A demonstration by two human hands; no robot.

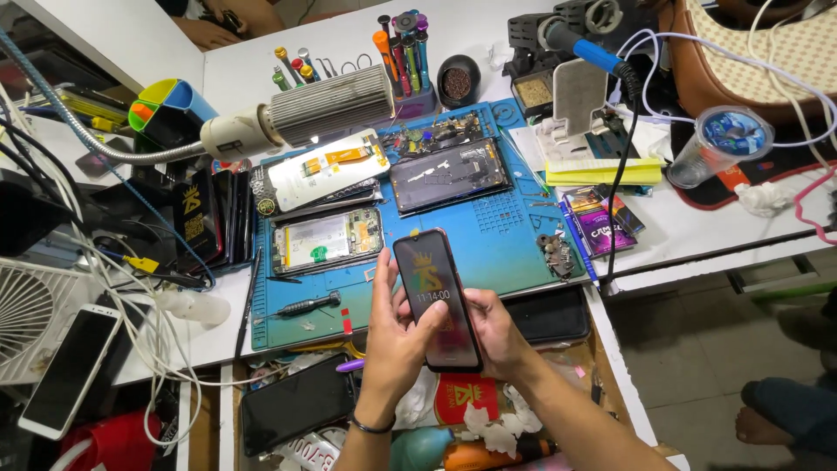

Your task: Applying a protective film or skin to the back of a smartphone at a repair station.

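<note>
1. Landmark: the blue rubber repair mat [506,253] on the white bench. All positions are taken from it.
2. Left of the mat: a white slab phone [70,371] lies face up beside a round white fan grille [26,318], among loose white cables. Nothing there is touched.
3. On the mat's left half: an opened phone chassis with green board showing [327,240], and below it a black-handled screwdriver [305,305] lying flat.
4. At the mat's front edge: left hand [397,336] and right hand [497,336] are together, both clamped on one dark rectangular smartphone with a lit screen [436,296]. It is held tilted, screen up, above the open drawer. The left thumb rests on the glass; the right hand cups the back.
5. Judgement: screen check in hand. Keep thumb pressure light and grip by the edges, since the panel's seating cannot be told from here.
6. Right of the mat: a clear plastic cup with a blue lid [722,144] stands well apart. A blue-handled soldering iron [584,48] sits behind the mat.
</note>
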